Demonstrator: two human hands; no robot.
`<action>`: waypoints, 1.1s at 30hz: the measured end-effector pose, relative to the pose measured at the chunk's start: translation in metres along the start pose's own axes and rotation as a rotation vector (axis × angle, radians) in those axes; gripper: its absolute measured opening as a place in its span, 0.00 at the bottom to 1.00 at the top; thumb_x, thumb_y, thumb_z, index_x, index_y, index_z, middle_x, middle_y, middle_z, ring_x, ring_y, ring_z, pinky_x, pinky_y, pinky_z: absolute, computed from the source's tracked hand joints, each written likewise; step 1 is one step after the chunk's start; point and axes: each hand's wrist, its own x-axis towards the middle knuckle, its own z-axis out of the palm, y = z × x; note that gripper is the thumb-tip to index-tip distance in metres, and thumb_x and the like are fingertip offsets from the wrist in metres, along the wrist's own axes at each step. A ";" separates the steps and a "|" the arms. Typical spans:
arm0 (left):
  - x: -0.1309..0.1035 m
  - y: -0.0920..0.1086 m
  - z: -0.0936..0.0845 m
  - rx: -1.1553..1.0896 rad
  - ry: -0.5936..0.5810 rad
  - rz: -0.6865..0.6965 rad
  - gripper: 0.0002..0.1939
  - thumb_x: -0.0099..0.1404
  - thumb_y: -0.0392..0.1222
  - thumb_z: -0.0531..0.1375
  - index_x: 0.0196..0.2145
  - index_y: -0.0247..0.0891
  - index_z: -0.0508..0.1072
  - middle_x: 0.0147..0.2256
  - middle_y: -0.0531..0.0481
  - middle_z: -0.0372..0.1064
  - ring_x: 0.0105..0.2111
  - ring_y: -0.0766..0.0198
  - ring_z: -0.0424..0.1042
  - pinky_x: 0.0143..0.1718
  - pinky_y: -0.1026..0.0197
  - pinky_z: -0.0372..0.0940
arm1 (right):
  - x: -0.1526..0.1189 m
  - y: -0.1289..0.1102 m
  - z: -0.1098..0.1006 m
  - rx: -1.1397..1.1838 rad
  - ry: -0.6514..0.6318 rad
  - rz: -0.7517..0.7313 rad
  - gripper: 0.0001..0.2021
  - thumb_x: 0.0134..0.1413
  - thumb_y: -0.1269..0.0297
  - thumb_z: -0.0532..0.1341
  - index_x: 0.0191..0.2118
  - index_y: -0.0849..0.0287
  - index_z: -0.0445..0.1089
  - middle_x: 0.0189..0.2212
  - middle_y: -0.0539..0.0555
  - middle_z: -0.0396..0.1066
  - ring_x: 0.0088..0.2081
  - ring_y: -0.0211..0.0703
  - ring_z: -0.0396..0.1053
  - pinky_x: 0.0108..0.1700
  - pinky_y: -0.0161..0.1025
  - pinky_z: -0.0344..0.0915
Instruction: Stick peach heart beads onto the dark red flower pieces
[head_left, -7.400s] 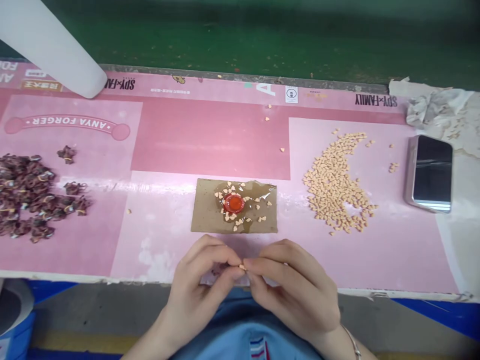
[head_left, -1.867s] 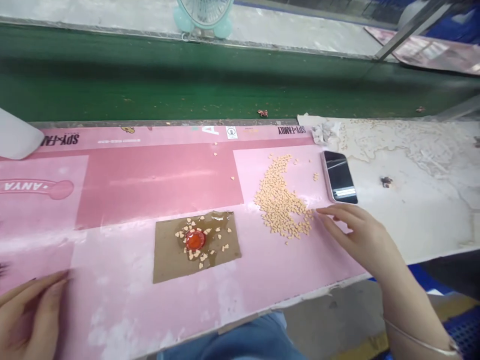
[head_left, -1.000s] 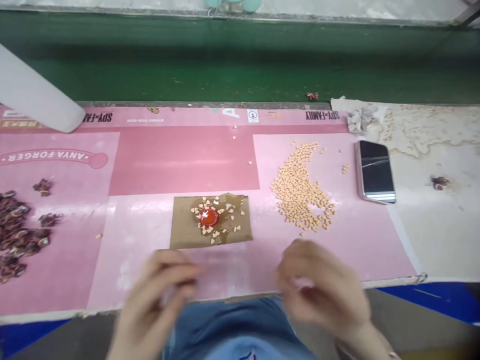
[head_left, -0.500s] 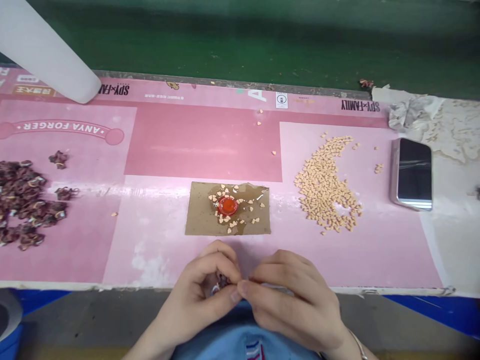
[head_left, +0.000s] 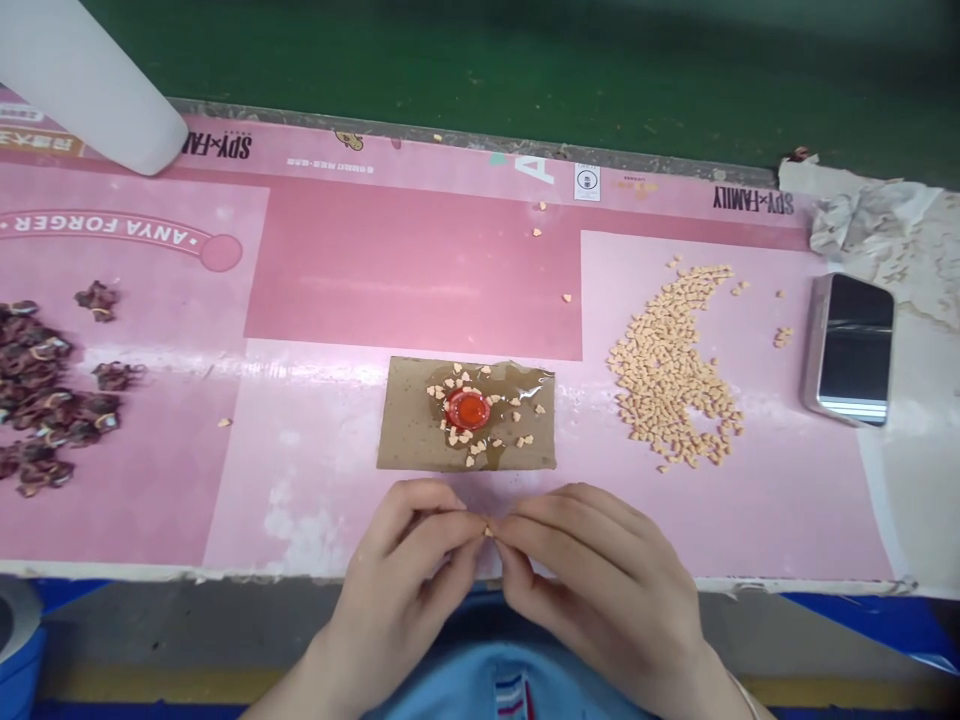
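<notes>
My left hand (head_left: 409, 570) and my right hand (head_left: 607, 570) meet at their fingertips just above the table's near edge. Pinched where they meet is a small tan piece (head_left: 488, 531), mostly covered by fingers. Both hands are closed; whether my left one also has something in its palm is hidden. Just beyond them lies a brown rectangular card (head_left: 401, 430), wet with clear liquid. On it sits a small round red dish (head_left: 469, 410) with several loose tan pieces around it.
A heap of tan pieces (head_left: 660, 370) lies to the right, then a phone (head_left: 855, 350) and crumpled paper (head_left: 855, 220). Dark purple-brown crumpled clusters (head_left: 45, 390) are piled at the left. A white tapered object (head_left: 97, 90) reaches in at upper left over the pink mat (head_left: 412, 270).
The dark crumpled piece that showed inside my left hand is out of sight. A tan piece now shows between my fingertips, which have risen slightly. The view has shifted a little.
</notes>
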 end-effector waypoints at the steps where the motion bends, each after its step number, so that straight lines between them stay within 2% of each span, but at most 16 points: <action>1: -0.001 -0.001 0.000 0.036 0.007 0.012 0.13 0.72 0.25 0.58 0.42 0.42 0.77 0.36 0.51 0.74 0.35 0.67 0.78 0.36 0.71 0.74 | 0.002 0.001 -0.001 0.000 -0.015 -0.010 0.08 0.69 0.76 0.60 0.38 0.58 0.73 0.29 0.51 0.79 0.27 0.38 0.74 0.31 0.37 0.74; 4: -0.005 -0.007 -0.002 0.084 0.011 0.005 0.13 0.72 0.26 0.59 0.44 0.43 0.79 0.37 0.50 0.77 0.36 0.64 0.79 0.38 0.68 0.75 | 0.009 0.008 -0.002 0.004 -0.027 -0.023 0.09 0.69 0.76 0.60 0.39 0.57 0.74 0.30 0.50 0.79 0.28 0.37 0.75 0.32 0.36 0.75; 9: -0.010 -0.018 -0.012 0.051 0.039 -0.075 0.14 0.73 0.26 0.60 0.44 0.43 0.79 0.40 0.52 0.80 0.39 0.66 0.80 0.42 0.69 0.75 | 0.025 0.032 0.005 -0.142 0.086 -0.013 0.10 0.65 0.77 0.65 0.41 0.52 0.74 0.32 0.49 0.81 0.30 0.39 0.78 0.32 0.36 0.77; 12: -0.013 -0.025 -0.017 0.006 0.050 -0.105 0.13 0.73 0.26 0.60 0.45 0.43 0.77 0.39 0.54 0.80 0.38 0.67 0.78 0.43 0.68 0.73 | 0.032 0.043 0.013 -0.177 0.106 -0.031 0.10 0.64 0.78 0.65 0.39 0.52 0.73 0.31 0.49 0.81 0.31 0.39 0.79 0.31 0.35 0.77; 15: -0.018 -0.029 -0.023 -0.025 0.079 -0.158 0.12 0.74 0.27 0.60 0.45 0.43 0.77 0.37 0.54 0.78 0.37 0.65 0.76 0.41 0.65 0.72 | 0.034 0.045 0.017 -0.191 0.095 -0.043 0.10 0.64 0.79 0.65 0.39 0.53 0.72 0.31 0.50 0.81 0.32 0.39 0.80 0.31 0.34 0.76; 18: -0.021 -0.030 -0.029 -0.080 0.074 -0.216 0.12 0.75 0.29 0.59 0.46 0.44 0.78 0.40 0.51 0.76 0.40 0.64 0.76 0.40 0.65 0.72 | 0.035 0.044 0.017 -0.227 0.074 -0.064 0.11 0.64 0.79 0.64 0.39 0.52 0.71 0.31 0.49 0.80 0.32 0.40 0.80 0.31 0.35 0.75; 22: -0.024 -0.031 -0.036 -0.209 0.068 -0.274 0.17 0.77 0.32 0.57 0.56 0.48 0.78 0.48 0.48 0.76 0.48 0.62 0.77 0.46 0.65 0.75 | 0.037 0.041 0.014 -0.262 0.044 -0.091 0.12 0.66 0.79 0.64 0.39 0.51 0.70 0.29 0.48 0.79 0.30 0.40 0.78 0.30 0.37 0.75; 24: -0.024 -0.030 -0.036 -0.269 0.066 -0.295 0.22 0.78 0.32 0.56 0.63 0.50 0.76 0.52 0.48 0.76 0.48 0.62 0.78 0.47 0.65 0.76 | 0.038 0.040 0.013 -0.269 0.041 -0.103 0.12 0.66 0.79 0.64 0.39 0.51 0.70 0.29 0.48 0.78 0.29 0.39 0.77 0.30 0.38 0.75; 27: -0.022 -0.023 -0.030 -0.307 0.122 -0.367 0.22 0.79 0.33 0.56 0.63 0.54 0.77 0.54 0.49 0.78 0.48 0.63 0.80 0.49 0.66 0.77 | 0.040 0.040 0.012 -0.283 0.033 -0.128 0.12 0.66 0.79 0.64 0.40 0.52 0.69 0.29 0.48 0.78 0.29 0.38 0.76 0.31 0.37 0.75; 30: -0.022 -0.014 -0.021 -0.361 0.230 -0.481 0.17 0.80 0.36 0.58 0.59 0.53 0.78 0.49 0.51 0.82 0.44 0.66 0.82 0.48 0.68 0.78 | 0.041 0.041 0.012 -0.308 0.022 -0.154 0.11 0.67 0.79 0.64 0.39 0.53 0.69 0.29 0.48 0.78 0.28 0.38 0.75 0.32 0.36 0.75; 33: -0.023 -0.013 -0.016 -0.504 0.245 -0.520 0.13 0.79 0.40 0.62 0.57 0.52 0.76 0.42 0.55 0.83 0.40 0.69 0.84 0.46 0.71 0.78 | 0.041 0.040 0.011 -0.316 0.018 -0.178 0.11 0.67 0.79 0.64 0.39 0.53 0.69 0.29 0.48 0.78 0.28 0.37 0.76 0.33 0.35 0.76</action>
